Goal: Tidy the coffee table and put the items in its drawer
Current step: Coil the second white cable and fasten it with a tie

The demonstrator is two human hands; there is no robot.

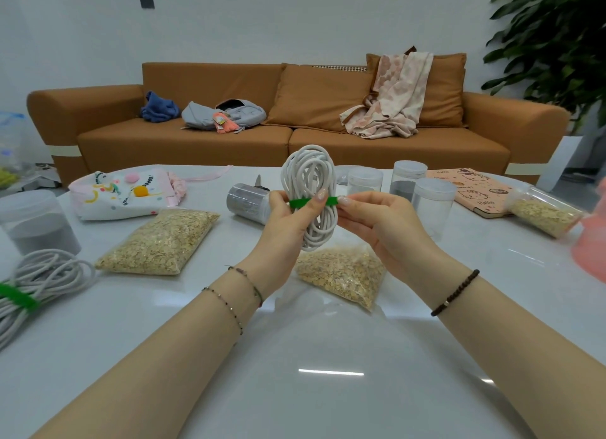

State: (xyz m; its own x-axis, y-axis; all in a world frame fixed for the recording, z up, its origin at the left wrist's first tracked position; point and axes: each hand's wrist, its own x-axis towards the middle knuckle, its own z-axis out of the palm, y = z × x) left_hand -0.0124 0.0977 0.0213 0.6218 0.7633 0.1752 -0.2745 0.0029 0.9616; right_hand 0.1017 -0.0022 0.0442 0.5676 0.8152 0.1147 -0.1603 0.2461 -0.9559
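Observation:
A coiled white cable (310,173) is held upright above the white coffee table (328,356). My left hand (283,222) grips the coil at its middle, thumb on a green strap (300,203) wrapped round it. My right hand (373,220) pinches the strap's free end on the coil's right side. A second white cable coil (42,274) with a green strap lies at the table's left edge. Two clear bags of oats (160,240) (342,273) lie on the table, one directly under the held coil.
Clear lidded jars (429,202) stand behind my hands, one jar (247,202) lies on its side, another with grey contents (32,222) at left. A printed pouch (121,191), pink notebook (475,189), oat-filled container (544,212) and a pink object (590,245) also sit here. An orange sofa (295,117) is beyond.

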